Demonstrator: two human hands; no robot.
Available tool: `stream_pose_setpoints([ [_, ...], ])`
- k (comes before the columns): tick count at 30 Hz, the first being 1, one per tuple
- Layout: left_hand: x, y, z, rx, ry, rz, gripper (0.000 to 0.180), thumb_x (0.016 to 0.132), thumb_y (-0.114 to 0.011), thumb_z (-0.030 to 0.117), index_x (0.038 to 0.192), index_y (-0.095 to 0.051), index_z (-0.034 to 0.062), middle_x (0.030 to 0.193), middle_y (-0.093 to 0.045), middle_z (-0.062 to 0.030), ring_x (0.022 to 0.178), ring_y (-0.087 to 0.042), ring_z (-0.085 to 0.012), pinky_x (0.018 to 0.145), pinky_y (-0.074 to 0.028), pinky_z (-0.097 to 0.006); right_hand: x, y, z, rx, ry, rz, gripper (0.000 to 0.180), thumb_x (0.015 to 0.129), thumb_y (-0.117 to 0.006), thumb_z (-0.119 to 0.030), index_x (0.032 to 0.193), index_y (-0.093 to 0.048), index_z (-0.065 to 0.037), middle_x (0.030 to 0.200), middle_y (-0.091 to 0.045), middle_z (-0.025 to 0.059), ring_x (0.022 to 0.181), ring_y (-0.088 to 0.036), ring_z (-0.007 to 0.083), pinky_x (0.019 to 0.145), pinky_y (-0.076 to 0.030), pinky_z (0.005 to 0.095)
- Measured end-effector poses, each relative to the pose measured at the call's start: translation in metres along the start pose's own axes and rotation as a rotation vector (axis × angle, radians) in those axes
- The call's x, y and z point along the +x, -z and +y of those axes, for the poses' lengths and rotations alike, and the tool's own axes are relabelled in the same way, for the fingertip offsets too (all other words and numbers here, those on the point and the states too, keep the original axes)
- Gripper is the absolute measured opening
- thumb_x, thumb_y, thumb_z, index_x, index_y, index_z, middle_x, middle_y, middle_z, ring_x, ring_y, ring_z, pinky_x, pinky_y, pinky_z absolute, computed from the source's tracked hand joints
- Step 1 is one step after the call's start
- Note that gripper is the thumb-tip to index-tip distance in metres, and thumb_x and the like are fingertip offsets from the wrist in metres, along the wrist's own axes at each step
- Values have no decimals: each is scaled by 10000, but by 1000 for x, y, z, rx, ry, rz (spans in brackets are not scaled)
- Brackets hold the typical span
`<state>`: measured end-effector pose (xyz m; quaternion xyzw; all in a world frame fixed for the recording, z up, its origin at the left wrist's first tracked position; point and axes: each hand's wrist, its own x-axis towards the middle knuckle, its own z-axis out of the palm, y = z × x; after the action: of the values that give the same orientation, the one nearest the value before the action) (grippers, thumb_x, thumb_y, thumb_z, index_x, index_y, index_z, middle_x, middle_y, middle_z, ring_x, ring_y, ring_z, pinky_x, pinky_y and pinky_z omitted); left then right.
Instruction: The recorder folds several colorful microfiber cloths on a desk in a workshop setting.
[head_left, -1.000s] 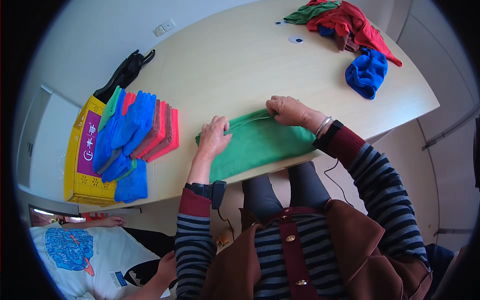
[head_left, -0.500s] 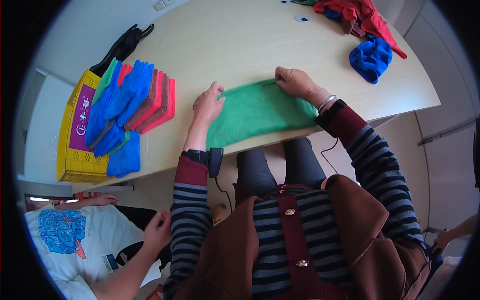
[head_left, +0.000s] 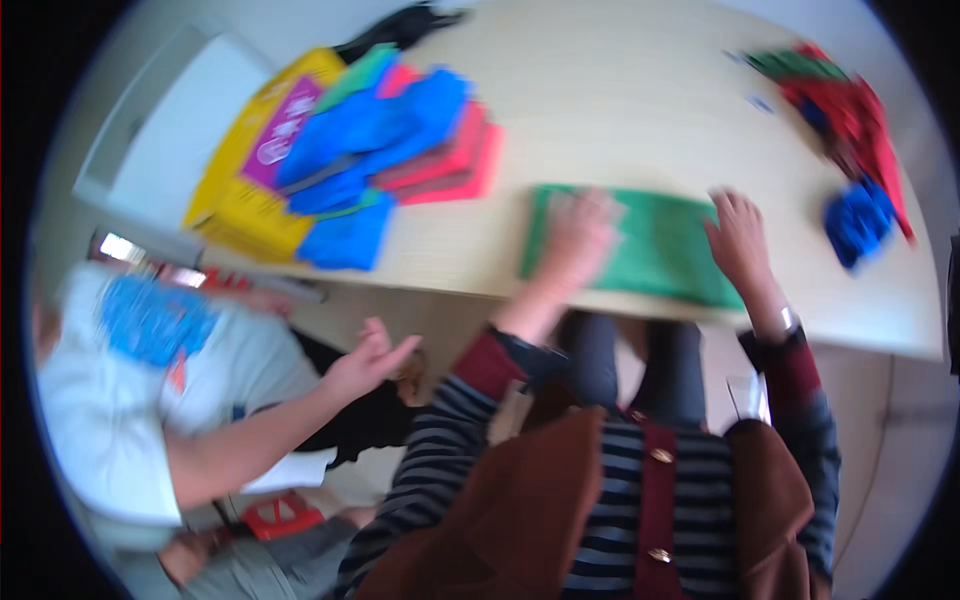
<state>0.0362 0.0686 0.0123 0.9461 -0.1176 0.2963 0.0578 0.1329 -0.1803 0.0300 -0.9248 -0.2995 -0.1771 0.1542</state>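
A green cloth (head_left: 665, 245), folded into a flat rectangle, lies at the table's front edge. My left hand (head_left: 580, 240) rests on its left part with the fingers laid flat, somewhat smeared by motion. At the cloth's right end is my right hand (head_left: 742, 245), fingers stretched out and slightly apart over the edge. Neither hand grips the cloth. To the left, a stack of folded cloths (head_left: 415, 125) in blue, red, brown and green leans out of a yellow crate (head_left: 235, 195).
Crumpled red and green cloths (head_left: 845, 105) and a bunched blue cloth (head_left: 858, 222) lie at the table's right. A black object (head_left: 395, 30) sits behind the crate. At the lower left, a person in a white shirt (head_left: 120, 430) holds a hand (head_left: 370, 365) out below the table (head_left: 620, 80).
My view has swung left, shifting everything rightward in the picture. Both hands have let go of the green cloth's far edge; the left now lies on the cloth. The other person's hand has opened out.
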Motion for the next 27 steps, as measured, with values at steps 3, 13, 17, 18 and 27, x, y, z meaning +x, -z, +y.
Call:
stream_pose_setpoints([
  [3,-15,-11,26,-114,150,-224,477,852,-600,324,1258,-553,78,1384,-447,-165,1330,-359,-324,1076,-235,-579,-29,-11,-70,45,145,-125,506,921,-528,-244,1373,-406,-53,1414,-407,169,1325,-354,346,1087,-273,479],
  [13,-15,-2,40,-153,290,-335,528,919,-503,342,1386,-439,105,1495,-318,-135,1406,-236,-309,1137,-132,-541,-37,-15,-86,36,90,-272,538,965,-435,-329,1425,-362,-58,1494,-336,109,1414,-227,311,1147,-155,476],
  [17,-16,-4,40,-151,278,-316,529,921,-498,343,1390,-433,108,1499,-312,-127,1408,-231,-304,1141,-126,-535,-38,-15,-83,27,87,-250,539,961,-441,-329,1419,-369,-55,1493,-338,108,1414,-229,309,1147,-160,475],
  [18,-16,-6,41,-161,276,-308,528,921,-497,343,1389,-433,108,1497,-316,-127,1406,-237,-303,1140,-129,-537,-39,-17,-80,23,86,-238,537,960,-444,-329,1417,-373,-56,1492,-339,109,1412,-233,309,1146,-164,476],
  [27,-24,3,17,-230,324,-238,561,901,-547,332,1381,-422,70,1436,-403,-152,1361,-329,-297,1130,-214,-475,-39,-20,-89,33,111,-186,524,946,-465,-322,1399,-408,-65,1478,-363,113,1392,-271,323,1140,-188,480],
])
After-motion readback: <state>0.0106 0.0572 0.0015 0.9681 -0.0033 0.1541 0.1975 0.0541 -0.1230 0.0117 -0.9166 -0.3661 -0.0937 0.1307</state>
